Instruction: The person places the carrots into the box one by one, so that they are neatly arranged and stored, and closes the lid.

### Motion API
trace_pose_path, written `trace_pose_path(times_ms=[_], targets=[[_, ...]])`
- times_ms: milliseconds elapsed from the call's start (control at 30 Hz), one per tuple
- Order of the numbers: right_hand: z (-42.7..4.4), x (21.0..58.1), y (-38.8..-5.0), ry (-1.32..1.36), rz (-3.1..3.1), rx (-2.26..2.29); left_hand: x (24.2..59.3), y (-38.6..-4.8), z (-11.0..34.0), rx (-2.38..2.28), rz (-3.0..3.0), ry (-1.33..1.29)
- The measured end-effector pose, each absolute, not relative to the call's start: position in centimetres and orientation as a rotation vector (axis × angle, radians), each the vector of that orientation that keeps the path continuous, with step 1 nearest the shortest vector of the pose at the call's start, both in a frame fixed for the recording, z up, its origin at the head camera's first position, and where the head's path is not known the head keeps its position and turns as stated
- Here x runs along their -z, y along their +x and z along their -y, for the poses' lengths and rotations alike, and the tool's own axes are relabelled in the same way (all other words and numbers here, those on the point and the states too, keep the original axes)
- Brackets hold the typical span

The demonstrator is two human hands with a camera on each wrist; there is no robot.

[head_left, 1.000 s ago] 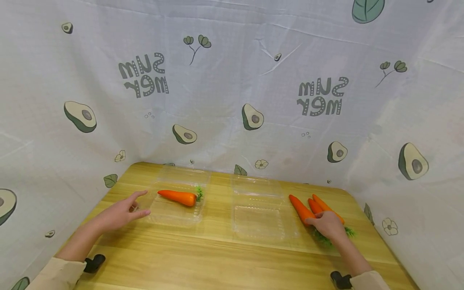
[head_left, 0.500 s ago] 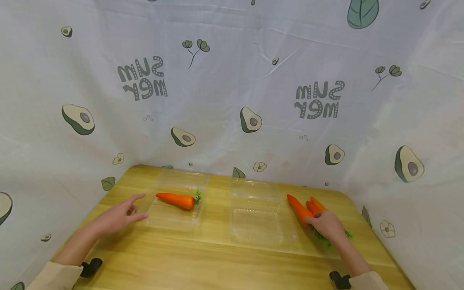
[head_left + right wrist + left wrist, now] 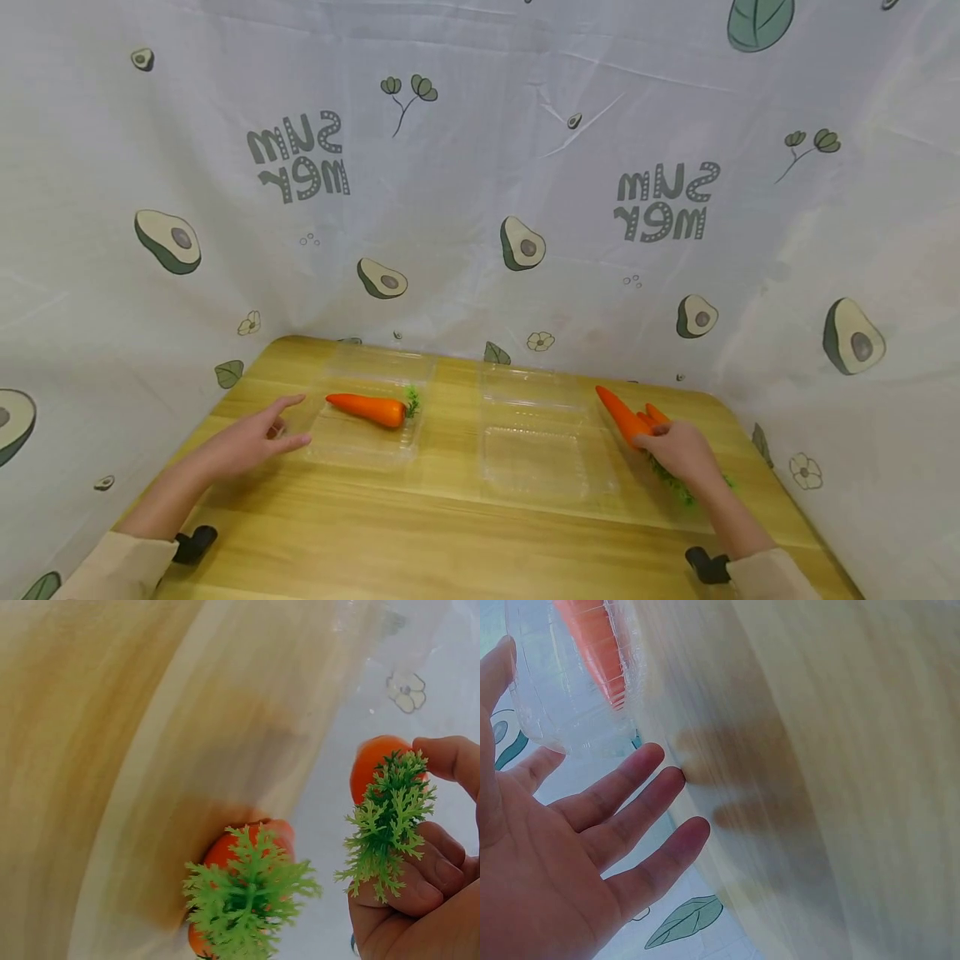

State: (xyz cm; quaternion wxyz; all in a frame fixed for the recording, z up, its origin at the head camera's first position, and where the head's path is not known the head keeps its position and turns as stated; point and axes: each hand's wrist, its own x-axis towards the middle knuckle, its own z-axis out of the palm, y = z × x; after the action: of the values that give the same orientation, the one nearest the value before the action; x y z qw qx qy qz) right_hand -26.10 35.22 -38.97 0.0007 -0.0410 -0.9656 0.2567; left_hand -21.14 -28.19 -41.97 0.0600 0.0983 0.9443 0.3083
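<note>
My right hand (image 3: 681, 454) grips an orange carrot (image 3: 621, 414) with leafy green tops near its thick end. In the right wrist view, the held carrot (image 3: 367, 769) is clear of the wooden surface, between thumb and fingers. Two more carrots (image 3: 656, 412) lie close by, mostly covered by that hand; their greens (image 3: 247, 892) show in the right wrist view. My left hand (image 3: 247, 440) has its fingers spread and holds nothing. It is just left of a clear plastic container (image 3: 360, 457), in which one carrot (image 3: 369, 409) lies.
A second clear container (image 3: 534, 467) stands open on the wooden table (image 3: 420, 542), between the first one and the carrots on the right. A white curtain (image 3: 450, 167) printed with avocados encloses the table behind and at both sides.
My right hand has lifted its carrot slightly up and away from the two others. The left hand stays where it was beside the container.
</note>
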Motion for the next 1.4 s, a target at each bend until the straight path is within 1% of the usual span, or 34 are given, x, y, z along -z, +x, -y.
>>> trace_pose_path(times_ms=[233,467,667,867,1400], targets=[[-34.9,38.4,-26.3,-0.088,3.038,-0.789,42.0,-21.1,28.2,-0.929,-2.869,0.292],[-34.3,37.3,-26.2,-0.113,3.047,-0.868,42.1,-21.4,28.3,-0.926,-2.867,0.299],[-33.6,36.0,-26.3,-0.094,3.05,-0.818,42.1,-21.6,28.3,-0.931,-2.875,0.299],[-32.9,35.5,-26.5,-0.062,3.055,-0.809,42.1,-21.4,28.3,-0.933,-2.858,0.299],[-29.9,34.7,-27.3,0.099,3.057,-0.756,42.1,-21.3,28.3,-0.936,-2.86,0.292]])
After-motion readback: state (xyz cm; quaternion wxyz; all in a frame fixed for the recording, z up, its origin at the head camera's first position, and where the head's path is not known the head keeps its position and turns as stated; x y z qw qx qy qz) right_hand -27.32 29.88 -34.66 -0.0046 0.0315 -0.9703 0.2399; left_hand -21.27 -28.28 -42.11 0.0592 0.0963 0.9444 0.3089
